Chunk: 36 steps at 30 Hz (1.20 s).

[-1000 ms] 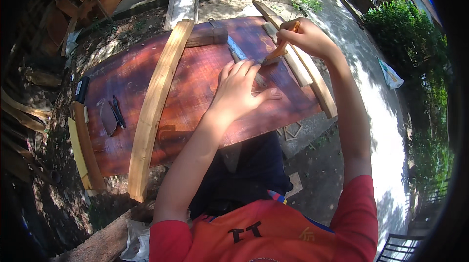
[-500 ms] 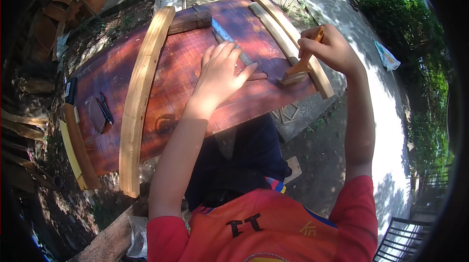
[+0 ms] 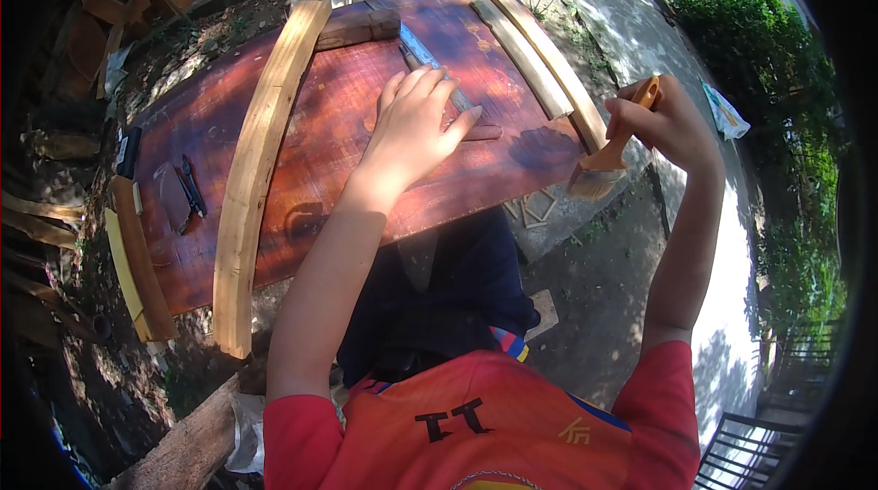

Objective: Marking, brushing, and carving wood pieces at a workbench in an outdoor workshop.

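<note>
In my right hand (image 3: pixel 672 124) is a wide paintbrush (image 3: pixel 611 161), gripped by its orange wooden handle. Its pale bristles point down, just off the right edge of a reddish-brown wooden tabletop (image 3: pixel 393 188). My left hand (image 3: pixel 412 124) lies palm down near the tabletop's middle, thumb apart and fingers stretched out. Beneath and beside its fingers are a long tool with a blue-grey blade (image 3: pixel 416 44) and a dark reddish wooden stick (image 3: pixel 483 133). The hand covers part of both, and I cannot tell how firmly it touches them.
A long curved wooden piece (image 3: pixel 261 179) crosses the tabletop's left side. Two more strips, a long one (image 3: pixel 540 37) and a shorter one (image 3: pixel 523 60), lie at the right. Dark pliers (image 3: pixel 192 186) rest at far left. A dark wooden block (image 3: pixel 358 29) sits at the back.
My right hand has lifted the paintbrush off the tabletop and moved right, past its edge. A dark patch shows where the brush was. My left hand has stayed nearly in place.
</note>
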Motion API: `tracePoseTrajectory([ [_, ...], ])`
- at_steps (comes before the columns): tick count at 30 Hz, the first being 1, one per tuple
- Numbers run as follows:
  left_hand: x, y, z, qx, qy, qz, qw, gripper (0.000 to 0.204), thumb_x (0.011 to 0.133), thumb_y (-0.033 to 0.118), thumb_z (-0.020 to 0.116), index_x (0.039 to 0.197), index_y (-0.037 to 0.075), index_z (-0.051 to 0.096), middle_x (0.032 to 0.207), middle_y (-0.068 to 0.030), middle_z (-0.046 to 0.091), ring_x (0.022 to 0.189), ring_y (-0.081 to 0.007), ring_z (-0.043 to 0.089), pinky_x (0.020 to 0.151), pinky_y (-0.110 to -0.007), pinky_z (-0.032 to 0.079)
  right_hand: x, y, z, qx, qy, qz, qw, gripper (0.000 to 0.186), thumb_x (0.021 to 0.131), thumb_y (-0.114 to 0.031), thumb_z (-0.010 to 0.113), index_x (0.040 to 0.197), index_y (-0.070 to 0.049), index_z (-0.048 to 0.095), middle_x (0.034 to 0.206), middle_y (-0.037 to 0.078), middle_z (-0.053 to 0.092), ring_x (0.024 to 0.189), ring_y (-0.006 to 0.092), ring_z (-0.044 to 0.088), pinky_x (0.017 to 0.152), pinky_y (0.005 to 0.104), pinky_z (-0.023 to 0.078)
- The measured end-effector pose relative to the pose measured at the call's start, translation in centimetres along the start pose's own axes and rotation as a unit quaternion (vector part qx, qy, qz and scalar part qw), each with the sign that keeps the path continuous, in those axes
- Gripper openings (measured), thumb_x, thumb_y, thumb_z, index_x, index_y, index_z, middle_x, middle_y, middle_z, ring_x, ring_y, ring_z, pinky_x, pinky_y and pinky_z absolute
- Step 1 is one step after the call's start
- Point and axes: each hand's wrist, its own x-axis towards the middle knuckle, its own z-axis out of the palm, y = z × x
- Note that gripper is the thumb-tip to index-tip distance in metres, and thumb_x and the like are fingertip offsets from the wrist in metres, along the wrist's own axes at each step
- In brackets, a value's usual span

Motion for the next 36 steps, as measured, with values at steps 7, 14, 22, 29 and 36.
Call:
tracePoseTrajectory([
  [7, 0.1, 0.2, 0.3, -0.012, 0.029, -0.001, 1.0, 0.048, 0.107, 0.037, 0.056, 0.135, -0.001, 0.063, 0.141, -0.0226, 0.06, 0.134, -0.0386, 0.053, 0.116, -0.049, 0.035, 8.9, -3.3, 1.3, 0.04, -0.038, -0.079, 0.995, 0.033, 0.098, -0.036, 0.072, 0.104, -0.005, 0.083, 0.07, 0.005, 0.072, 0.061, 0.0088, 0.066, 0.058, 0.0247, 0.052],
  [14, 0.2, 0.7, 0.2, -0.025, 0.042, -0.003, 0.999, 0.045, 0.106, 0.035, 0.057, 0.131, -0.001, 0.066, 0.139, -0.0236, 0.06, 0.134, -0.0394, 0.053, 0.115, -0.05, 0.037, 23.0, -5.8, 5.6, -0.029, -0.145, -0.121, 0.982, 0.029, 0.098, -0.031, 0.072, 0.103, -0.004, 0.083, 0.074, 0.003, 0.073, 0.063, 0.0073, 0.065, 0.061, 0.0258, 0.054],
  [22, 0.6, 1.1, -0.1, -0.017, 0.068, 0.005, 0.998, 0.04, 0.107, 0.032, 0.057, 0.124, -0.002, 0.067, 0.134, -0.0217, 0.062, 0.132, -0.0364, 0.054, 0.119, -0.051, 0.034, 30.6, -7.6, 10.4, -0.005, -0.003, -0.182, 0.983, 0.033, 0.099, -0.035, 0.071, 0.112, -0.006, 0.081, 0.082, 0.005, 0.075, 0.072, 0.0118, 0.068, 0.07, 0.0298, 0.056],
  [29, 1.0, 1.8, -1.1, -0.064, 0.075, 0.034, 0.995, 0.033, 0.102, 0.03, 0.064, 0.116, 0.001, 0.069, 0.129, -0.0176, 0.064, 0.125, -0.0353, 0.058, 0.113, -0.05, 0.041, 29.3, -7.8, 10.2, -0.095, 0.075, -0.17, 0.978, 0.037, 0.098, -0.041, 0.069, 0.101, -0.007, 0.083, 0.077, 0.008, 0.075, 0.066, 0.0131, 0.064, 0.067, 0.0321, 0.052],
  [36, -1.2, 2.1, -6.0, -0.086, 0.113, -0.058, 0.988, 0.038, 0.097, 0.025, 0.071, 0.127, 0.002, 0.063, 0.125, -0.0165, 0.063, 0.116, -0.0355, 0.061, 0.103, -0.045, 0.049, 21.8, -5.2, 8.7, 0.047, 0.11, -0.267, 0.956, 0.038, 0.101, -0.037, 0.07, 0.115, -0.003, 0.078, 0.086, 0.011, 0.076, 0.079, 0.0132, 0.068, 0.07, 0.0281, 0.053],
])
